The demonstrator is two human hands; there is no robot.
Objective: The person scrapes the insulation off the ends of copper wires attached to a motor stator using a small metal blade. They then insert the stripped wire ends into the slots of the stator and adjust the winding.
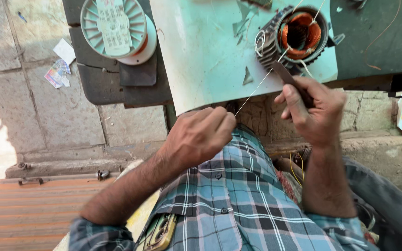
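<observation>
- The pale green table [201, 60] fills the top of the view.
- A grey motor part [294, 37] with copper coils sits near its right front edge.
- The left hand [201, 135] pinches a thin white wire [257, 88] pulled tight from the motor part.
- The right hand [315, 111] grips a dark blade [284, 74] touching the wire.

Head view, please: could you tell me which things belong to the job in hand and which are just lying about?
In use: wire, blade, stator, left hand, right hand.
Lying about: spool, paper scraps, phone.
</observation>
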